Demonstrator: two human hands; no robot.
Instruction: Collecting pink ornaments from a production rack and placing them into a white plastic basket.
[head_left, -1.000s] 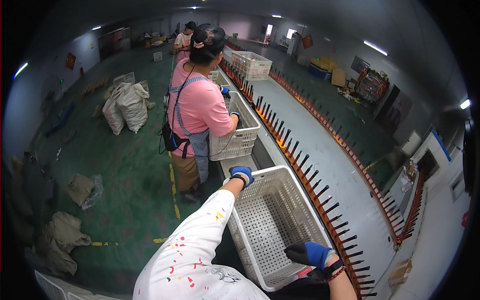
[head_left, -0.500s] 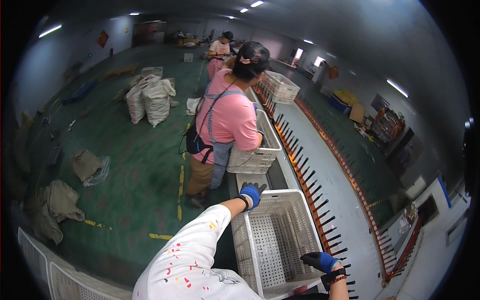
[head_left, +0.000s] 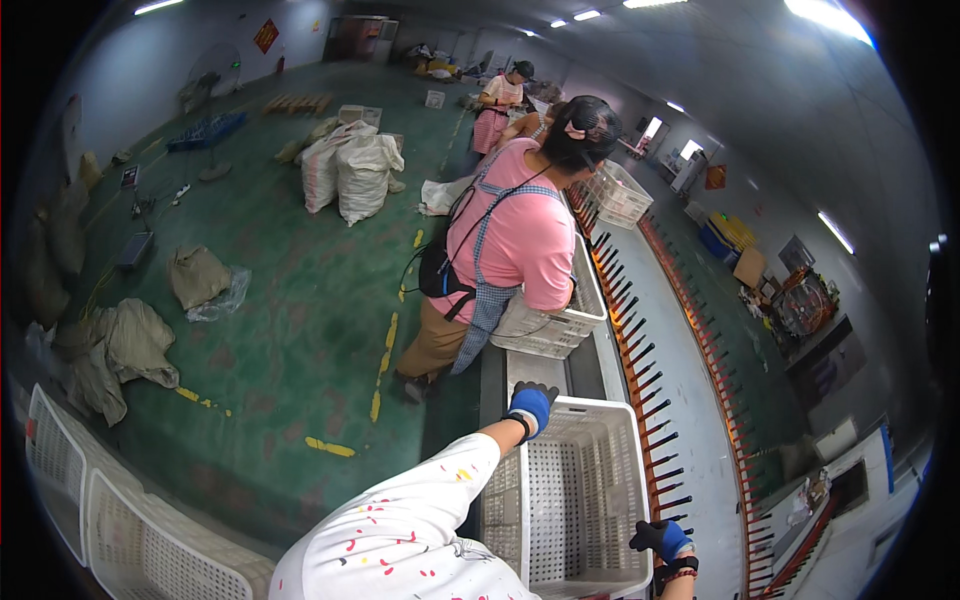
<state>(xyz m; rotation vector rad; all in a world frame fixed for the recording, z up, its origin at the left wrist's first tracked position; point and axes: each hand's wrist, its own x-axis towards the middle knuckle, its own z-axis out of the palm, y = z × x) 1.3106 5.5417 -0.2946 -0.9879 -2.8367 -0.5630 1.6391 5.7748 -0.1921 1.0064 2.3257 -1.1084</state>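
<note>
A white perforated plastic crate [head_left: 640, 455] stands below me, with only its perforated floor and walls showing inside. At its far left corner, my left hand [head_left: 534, 402], in a blue and dark glove, has its fingers bent over the rim. My right hand [head_left: 662, 538], gloved alike, is at the crate's right rim; its fingers are somewhat apart and hold nothing I can see. Just right of the crate runs an orange rail [head_left: 622, 330] with a row of black upright pegs.
A person in pink [head_left: 515, 225] leans over another white crate [head_left: 535, 325] ahead. Farther off, another person [head_left: 497, 105] stands. White sacks [head_left: 365, 175] and cloth bags [head_left: 135, 345] lie on the green floor. More crates [head_left: 150, 535] stand at lower left. A grey surface [head_left: 690, 370] lies beyond the pegs.
The view has turned left, shifting the scene rightward. My left hand's fingers, spread before, are now bent at the crate's corner. The right hand has come to the right rim from over the crate.
</note>
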